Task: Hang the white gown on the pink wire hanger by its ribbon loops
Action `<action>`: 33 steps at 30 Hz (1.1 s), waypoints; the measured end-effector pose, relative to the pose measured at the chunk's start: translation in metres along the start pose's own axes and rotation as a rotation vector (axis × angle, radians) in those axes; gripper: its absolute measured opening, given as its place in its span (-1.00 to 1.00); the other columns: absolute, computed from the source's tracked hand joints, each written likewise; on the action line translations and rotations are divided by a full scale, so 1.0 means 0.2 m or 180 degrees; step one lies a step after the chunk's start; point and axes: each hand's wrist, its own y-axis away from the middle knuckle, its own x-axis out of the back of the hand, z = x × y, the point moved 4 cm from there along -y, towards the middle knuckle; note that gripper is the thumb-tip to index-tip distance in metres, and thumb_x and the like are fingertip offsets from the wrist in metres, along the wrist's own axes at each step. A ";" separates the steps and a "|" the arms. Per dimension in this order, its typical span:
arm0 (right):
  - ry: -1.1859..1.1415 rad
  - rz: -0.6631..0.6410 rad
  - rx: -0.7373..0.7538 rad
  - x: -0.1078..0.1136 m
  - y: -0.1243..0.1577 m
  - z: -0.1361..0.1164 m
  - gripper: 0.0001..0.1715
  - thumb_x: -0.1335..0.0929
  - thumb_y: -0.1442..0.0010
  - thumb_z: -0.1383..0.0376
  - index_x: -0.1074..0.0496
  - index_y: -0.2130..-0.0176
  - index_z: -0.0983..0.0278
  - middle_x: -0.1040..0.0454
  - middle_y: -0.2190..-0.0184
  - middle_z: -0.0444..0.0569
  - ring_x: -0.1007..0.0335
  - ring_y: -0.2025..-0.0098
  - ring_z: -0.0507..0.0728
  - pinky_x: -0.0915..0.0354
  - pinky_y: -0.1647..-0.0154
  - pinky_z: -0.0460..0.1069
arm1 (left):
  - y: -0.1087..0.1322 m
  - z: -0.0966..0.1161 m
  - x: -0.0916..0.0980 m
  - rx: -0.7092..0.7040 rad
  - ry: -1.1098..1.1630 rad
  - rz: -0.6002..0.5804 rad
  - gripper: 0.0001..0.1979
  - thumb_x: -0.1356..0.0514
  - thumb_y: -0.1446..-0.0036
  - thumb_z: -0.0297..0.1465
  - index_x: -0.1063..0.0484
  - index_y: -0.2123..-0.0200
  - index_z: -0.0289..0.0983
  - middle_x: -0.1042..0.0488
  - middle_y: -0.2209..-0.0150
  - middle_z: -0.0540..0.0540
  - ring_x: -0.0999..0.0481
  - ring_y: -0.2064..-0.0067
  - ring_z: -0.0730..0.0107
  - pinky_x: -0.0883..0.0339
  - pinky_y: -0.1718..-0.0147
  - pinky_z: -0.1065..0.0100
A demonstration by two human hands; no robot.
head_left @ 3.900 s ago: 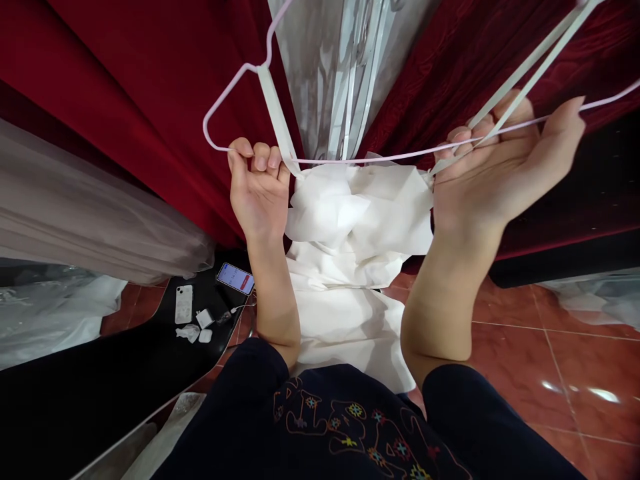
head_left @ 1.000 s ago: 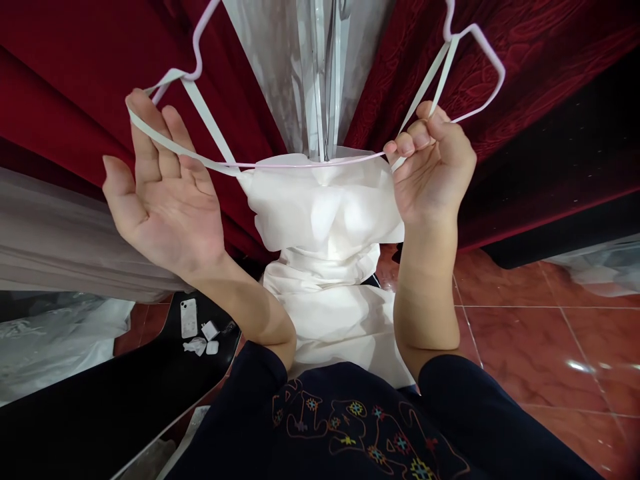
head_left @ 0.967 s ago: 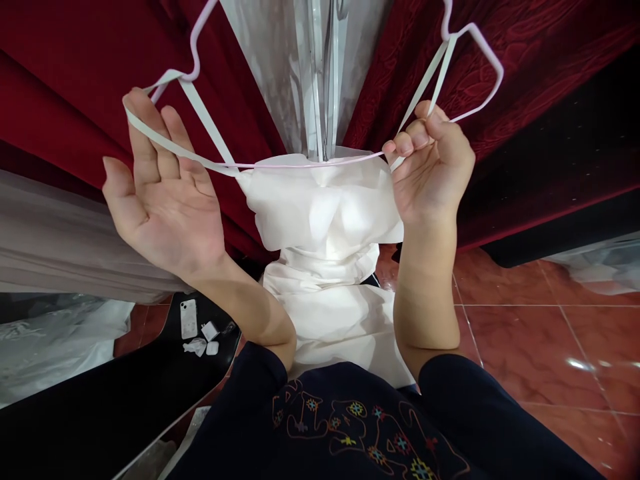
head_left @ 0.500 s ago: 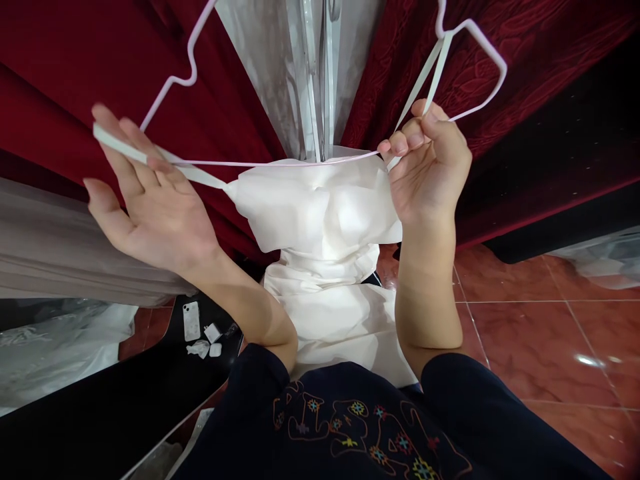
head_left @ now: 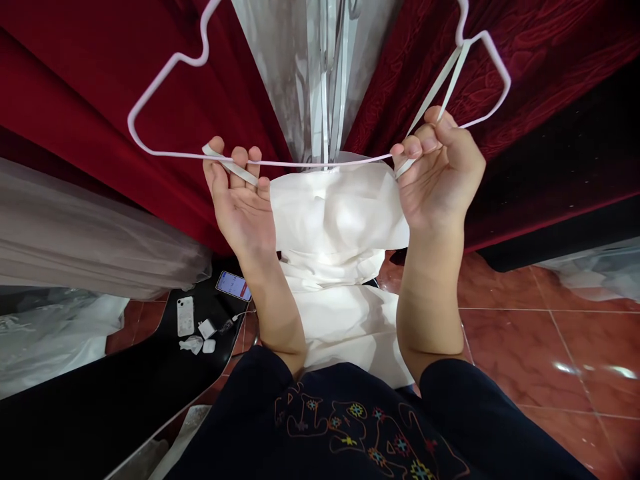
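A pale pink hanger (head_left: 170, 155) spans the upper view, its hook out of frame. From it and my hands hangs a white dress (head_left: 340, 207) with thin straps. My left hand (head_left: 245, 207) is palm up at the hanger's lower bar, its fingers curled round the left strap (head_left: 239, 173), which crosses the bar. My right hand (head_left: 435, 163) is closed at the bar's right part, thumb and forefinger pinching the right strap (head_left: 434, 90). That strap is looped over the hanger's right shoulder near the neck. The dress's lower part falls in folds between my forearms.
Dark red curtains (head_left: 75, 87) and grey sheer fabric (head_left: 270, 53) hang behind. At left, a black bench (head_left: 125, 373) holds a white phone (head_left: 185, 316), a lit phone (head_left: 233, 285) and a charger (head_left: 207, 328). Red floor tiles (head_left: 510, 340) show at right.
My left hand has moved right and inward, from spread fingers with the strap stretched across them to curled fingers at the bar. The hanger's left end now shows. My right hand has kept its grip.
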 end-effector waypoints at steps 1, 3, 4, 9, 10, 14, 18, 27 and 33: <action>-0.0043 0.0001 -0.0003 0.00 0.00 0.00 -0.84 -0.35 -0.06 0.16 -0.36 0.34 0.18 0.01 0.54 -0.15 -0.01 0.48 -0.06 -0.41 0.19 -0.02 | 0.00 0.00 0.00 -0.0010 0.0067 0.0001 -0.76 0.05 -0.40 -0.31 -0.41 0.11 -0.07 -0.43 0.21 0.03 -0.47 0.04 0.56 -0.41 0.29 0.60; -0.0164 0.0030 0.0028 0.00 -0.02 -0.01 -0.86 -0.32 -0.11 0.20 -0.34 0.33 0.22 0.01 0.54 -0.17 -0.05 0.48 -0.09 -0.41 0.22 -0.07 | 0.00 -0.01 0.01 -0.0019 -0.0031 0.0009 -0.77 0.06 -0.40 -0.29 -0.40 0.13 -0.07 -0.40 0.23 0.00 -0.46 0.06 0.52 -0.41 0.34 0.58; -0.0234 0.0039 0.0060 0.01 -0.02 -0.02 -0.87 -0.30 -0.13 0.23 -0.32 0.32 0.25 0.02 0.55 -0.18 -0.07 0.49 -0.11 -0.40 0.24 -0.09 | 0.00 -0.01 0.01 -0.0008 -0.0103 0.0011 -0.77 0.06 -0.40 -0.29 -0.38 0.15 -0.08 -0.39 0.23 -0.02 -0.46 0.07 0.49 -0.41 0.37 0.58; -0.0188 -0.0029 0.0251 0.01 -0.04 -0.03 -0.84 -0.29 -0.15 0.29 -0.28 0.24 0.33 -0.22 0.51 -0.24 -0.32 0.44 -0.15 -0.42 0.21 -0.13 | -0.01 -0.05 -0.01 0.0022 -0.0096 -0.0040 -0.83 0.04 -0.39 -0.32 -0.32 0.21 -0.11 -0.33 0.26 -0.04 -0.41 0.10 0.41 -0.34 0.43 0.54; 0.0011 -0.0009 0.0242 0.02 -0.04 -0.03 -0.81 -0.30 -0.14 0.27 -0.29 0.22 0.32 -0.32 0.48 -0.22 -0.38 0.41 -0.13 -0.42 0.24 -0.13 | -0.01 -0.05 -0.01 -0.0006 -0.0116 -0.0035 -0.84 0.03 -0.38 -0.32 -0.32 0.22 -0.11 -0.33 0.27 -0.04 -0.40 0.10 0.39 -0.33 0.44 0.53; 0.0912 0.0104 0.0191 0.05 0.00 -0.05 -0.78 -0.29 -0.17 0.20 -0.34 0.24 0.32 -0.48 0.42 -0.13 -0.46 0.42 -0.05 -0.38 0.39 -0.12 | -0.03 -0.06 0.00 -0.0105 -0.0241 0.0001 -0.83 0.04 -0.38 -0.31 -0.31 0.26 -0.09 -0.31 0.30 -0.06 -0.40 0.14 0.38 -0.28 0.51 0.53; 0.1854 0.0052 0.0607 0.02 0.09 -0.19 -0.62 -0.29 -0.21 0.13 -0.37 0.49 0.35 -0.41 0.59 -0.14 -0.35 0.56 -0.07 -0.26 0.51 -0.11 | -0.04 -0.06 0.02 -0.0111 -0.0220 -0.0061 -0.81 0.06 -0.39 -0.32 -0.31 0.25 -0.10 -0.33 0.31 -0.06 -0.42 0.15 0.39 -0.28 0.53 0.54; 0.1911 0.0282 0.1091 0.02 0.14 -0.34 -0.70 -0.36 -0.15 0.23 -0.44 0.53 0.35 -0.39 0.60 -0.15 -0.30 0.58 -0.10 -0.27 0.52 -0.09 | -0.01 -0.09 0.01 -0.0035 -0.0190 -0.0060 -0.84 0.06 -0.40 -0.33 -0.28 0.23 -0.11 -0.34 0.28 -0.07 -0.43 0.11 0.38 -0.30 0.54 0.55; 0.1549 0.0057 0.1527 -0.05 0.12 -0.33 -0.89 -0.36 -0.11 0.35 -0.50 0.42 0.33 -0.37 0.59 -0.16 -0.31 0.57 -0.10 -0.19 0.53 -0.09 | -0.02 -0.08 0.01 -0.0133 -0.0343 -0.0065 -0.85 0.06 -0.40 -0.32 -0.25 0.22 -0.13 -0.30 0.30 -0.07 -0.43 0.15 0.41 -0.29 0.55 0.59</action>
